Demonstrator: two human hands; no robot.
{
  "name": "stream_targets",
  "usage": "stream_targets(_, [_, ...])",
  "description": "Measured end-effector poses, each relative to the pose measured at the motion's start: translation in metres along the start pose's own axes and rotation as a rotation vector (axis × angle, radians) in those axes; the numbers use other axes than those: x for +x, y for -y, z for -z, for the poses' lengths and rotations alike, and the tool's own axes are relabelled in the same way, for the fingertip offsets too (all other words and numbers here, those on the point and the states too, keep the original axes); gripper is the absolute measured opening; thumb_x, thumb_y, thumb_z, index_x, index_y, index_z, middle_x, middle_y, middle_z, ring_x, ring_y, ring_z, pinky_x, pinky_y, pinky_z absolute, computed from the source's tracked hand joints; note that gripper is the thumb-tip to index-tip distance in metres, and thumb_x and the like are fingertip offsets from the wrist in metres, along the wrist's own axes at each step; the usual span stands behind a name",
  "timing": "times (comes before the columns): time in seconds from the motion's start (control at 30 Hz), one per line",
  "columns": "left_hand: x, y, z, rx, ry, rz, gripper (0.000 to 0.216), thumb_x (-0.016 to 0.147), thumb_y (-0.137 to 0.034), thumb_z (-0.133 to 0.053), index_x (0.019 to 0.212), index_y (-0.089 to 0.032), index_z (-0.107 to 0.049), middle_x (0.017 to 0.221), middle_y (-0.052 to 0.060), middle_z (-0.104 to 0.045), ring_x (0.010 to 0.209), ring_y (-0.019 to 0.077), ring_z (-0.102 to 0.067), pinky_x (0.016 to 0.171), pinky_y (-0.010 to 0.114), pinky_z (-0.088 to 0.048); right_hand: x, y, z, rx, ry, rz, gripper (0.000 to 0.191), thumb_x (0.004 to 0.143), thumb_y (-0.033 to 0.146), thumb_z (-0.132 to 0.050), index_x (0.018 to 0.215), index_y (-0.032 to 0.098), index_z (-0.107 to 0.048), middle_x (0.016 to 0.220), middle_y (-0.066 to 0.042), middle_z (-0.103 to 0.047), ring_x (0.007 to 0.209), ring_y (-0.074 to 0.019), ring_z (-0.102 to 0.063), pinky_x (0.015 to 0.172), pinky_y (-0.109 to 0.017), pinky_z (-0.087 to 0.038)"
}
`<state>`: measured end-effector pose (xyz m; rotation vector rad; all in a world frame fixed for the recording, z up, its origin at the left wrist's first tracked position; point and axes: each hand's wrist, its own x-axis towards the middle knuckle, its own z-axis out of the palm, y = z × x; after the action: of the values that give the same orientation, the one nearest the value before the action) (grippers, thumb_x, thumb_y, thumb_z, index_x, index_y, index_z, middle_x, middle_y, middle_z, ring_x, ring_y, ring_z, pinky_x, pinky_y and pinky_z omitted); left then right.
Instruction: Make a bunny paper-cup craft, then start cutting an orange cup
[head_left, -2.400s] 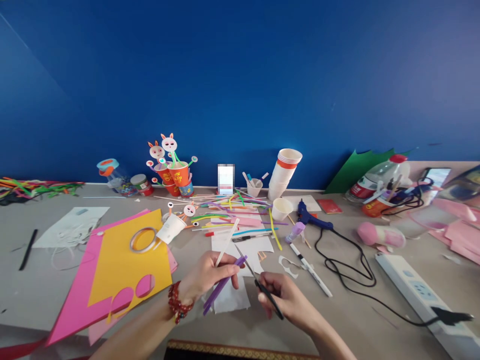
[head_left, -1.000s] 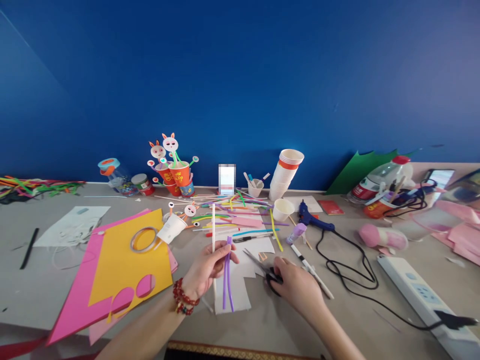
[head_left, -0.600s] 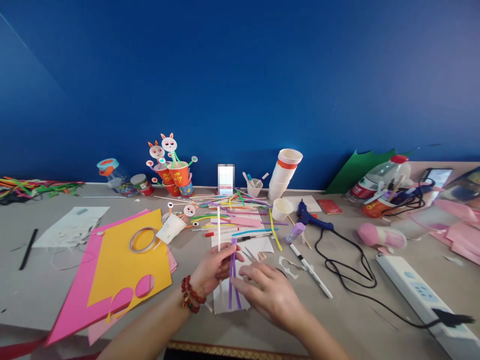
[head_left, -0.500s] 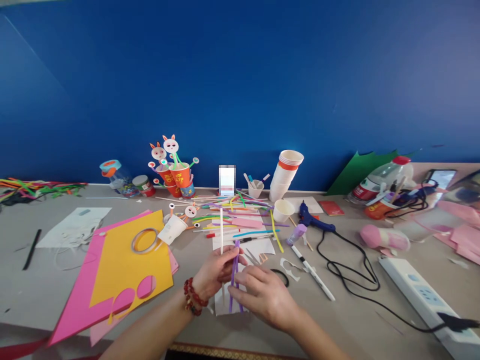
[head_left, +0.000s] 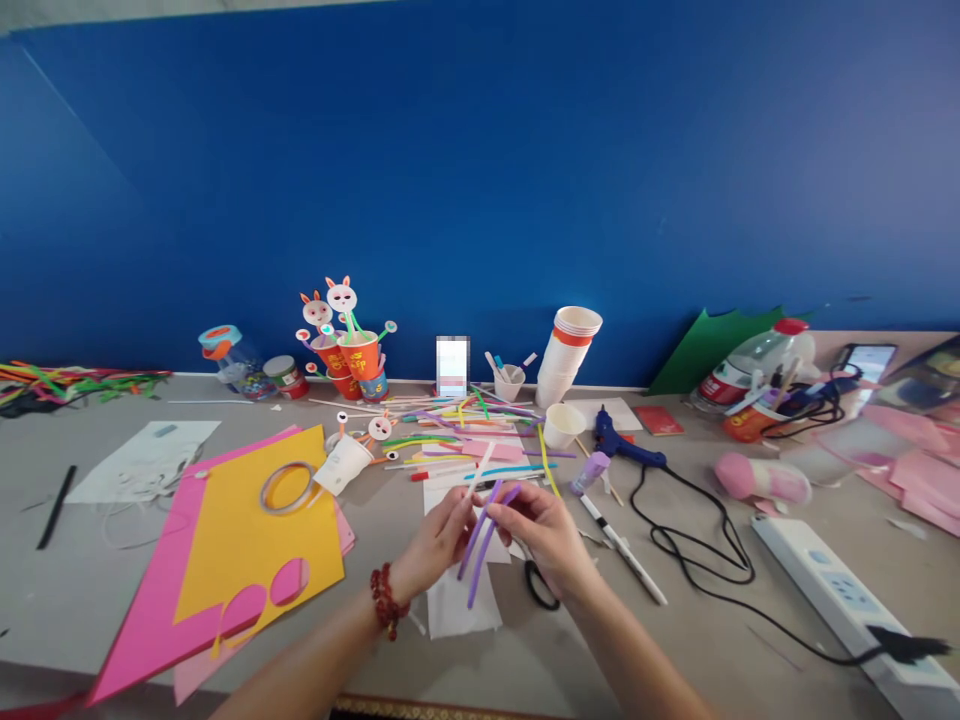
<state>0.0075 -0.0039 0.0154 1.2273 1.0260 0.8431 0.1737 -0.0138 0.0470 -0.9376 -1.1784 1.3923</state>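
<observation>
My left hand (head_left: pixel 442 530) is closed on a white pipe cleaner (head_left: pixel 484 468) that leans up to the right. Two purple pipe cleaners (head_left: pixel 480 553) hang at a slant between my hands, over a white paper sheet (head_left: pixel 465 605). My right hand (head_left: pixel 544 530) pinches them near their upper ends, its thumb across the front. Whether my left fingertips also touch the purple ones, I cannot tell. Just below my right hand, black-handled scissors (head_left: pixel 541 588) lie on the table, partly covered. Beyond my hands many coloured pipe cleaners (head_left: pixel 420 440) are spread out.
Yellow card (head_left: pixel 255 520) and pink card (head_left: pixel 142 640) lie left, with a tape ring (head_left: pixel 289 487) on top. A tipped bunny cup (head_left: pixel 343 463) rests behind. To the right are a blue glue gun (head_left: pixel 626 445), a white marker (head_left: pixel 622 550) and a power strip (head_left: pixel 840 590).
My right hand has moved up from the lower part of the purple pipe cleaners to their top ends. The white pipe cleaner has gone from upright to leaning right. The scissors' handle is now uncovered.
</observation>
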Motion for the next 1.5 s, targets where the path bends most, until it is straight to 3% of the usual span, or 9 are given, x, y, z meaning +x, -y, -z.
stream_targets(0.13, [-0.008,-0.003,-0.008,-0.067,0.087,-0.035,0.06,0.091,-0.071,-0.031,0.088,-0.017,-0.057,0.066,0.001,-0.057,0.05,0.0106,-0.043,0.048,0.024,-0.032,0.006,-0.007,-0.006,0.061,-0.027,0.017,0.023,0.076,0.038,-0.08,0.075,0.019,-0.067,0.075,0.001,-0.062,0.054,-0.01,-0.055,0.05,-0.022,-0.048])
stream_targets(0.2, [-0.01,-0.001,-0.009,-0.112,0.154,-0.074,0.062,0.089,-0.074,-0.034,0.09,-0.016,-0.057,0.063,0.0,-0.055,0.046,0.0093,-0.04,0.046,0.024,-0.029,0.007,-0.009,-0.008,0.074,-0.068,0.047,0.023,0.075,0.037,-0.08,0.075,0.019,-0.067,0.08,0.0,-0.061,0.052,-0.0086,-0.053,0.049,-0.022,-0.047])
stream_targets(0.33, [-0.009,0.005,-0.01,-0.133,0.144,-0.077,0.049,0.085,-0.066,-0.057,0.082,-0.017,-0.055,0.054,-0.005,-0.045,0.045,0.0077,-0.035,0.044,0.023,-0.024,0.01,-0.012,-0.008,0.023,-0.057,0.019,0.027,0.074,0.04,-0.081,0.074,0.018,-0.064,0.073,0.001,-0.06,0.053,-0.0096,-0.052,0.05,-0.022,-0.046])
stream_targets(0.57, [-0.009,0.007,-0.013,-0.228,0.197,-0.016,0.052,0.089,-0.066,-0.047,0.066,-0.02,-0.046,0.045,-0.007,-0.039,0.038,0.0068,-0.03,0.039,0.023,-0.022,0.014,-0.016,-0.011,0.053,-0.093,0.034,0.038,0.07,0.04,-0.084,0.081,0.021,-0.054,0.065,0.006,-0.056,0.053,-0.0091,-0.051,0.05,-0.02,-0.045])
stream_targets(0.7, [-0.009,0.007,-0.013,-0.291,0.276,0.027,0.055,0.085,-0.071,-0.048,0.064,-0.021,-0.044,0.042,-0.007,-0.038,0.033,0.0067,-0.032,0.035,0.021,-0.025,0.014,-0.015,-0.01,-0.003,-0.032,0.012,0.033,0.078,0.045,-0.077,0.074,0.018,-0.058,0.059,0.005,-0.054,0.049,-0.0083,-0.049,0.048,-0.02,-0.043])
stream_targets(1.07, [-0.012,0.007,-0.008,-0.316,0.56,0.163,0.048,0.092,-0.063,-0.046,0.079,-0.018,-0.054,0.049,0.001,-0.062,0.034,0.0132,-0.055,0.036,0.02,-0.038,0.018,-0.019,0.002,-0.088,0.031,-0.069,0.04,0.081,0.053,-0.07,0.095,0.015,-0.076,0.052,0.005,-0.051,0.04,-0.0073,-0.044,0.038,-0.019,-0.035])
stream_targets(1.27, [-0.011,0.007,-0.007,-0.354,0.619,0.232,0.049,0.09,-0.063,-0.05,0.076,-0.016,-0.056,0.051,0.004,-0.065,0.036,0.0155,-0.059,0.036,0.02,-0.036,0.017,-0.023,0.003,-0.095,0.016,-0.112,0.042,0.08,0.057,-0.068,0.08,0.015,-0.074,0.047,0.005,-0.05,0.038,-0.0065,-0.042,0.037,-0.017,-0.033])
stream_targets(1.37, [-0.012,0.006,-0.01,-0.428,0.582,0.242,0.047,0.087,-0.06,-0.056,0.081,-0.013,-0.061,0.056,0.006,-0.067,0.044,0.0184,-0.065,0.047,0.026,-0.047,0.016,-0.026,0.003,-0.093,0.014,-0.118,0.04,0.082,0.055,-0.067,0.077,0.015,-0.072,0.045,0.005,-0.049,0.039,-0.0066,-0.041,0.038,-0.017,-0.031])
stream_targets(1.5, [-0.011,0.001,-0.016,-0.552,0.337,0.189,0.042,0.087,-0.055,-0.061,0.085,-0.013,-0.061,0.057,0.004,-0.066,0.049,0.0196,-0.068,0.059,0.033,-0.055,0.016,-0.028,0.003,-0.093,-0.004,-0.105,0.039,0.083,0.054,-0.067,0.076,0.016,-0.071,0.049,0.005,-0.05,0.04,-0.0069,-0.041,0.04,-0.019,-0.032])
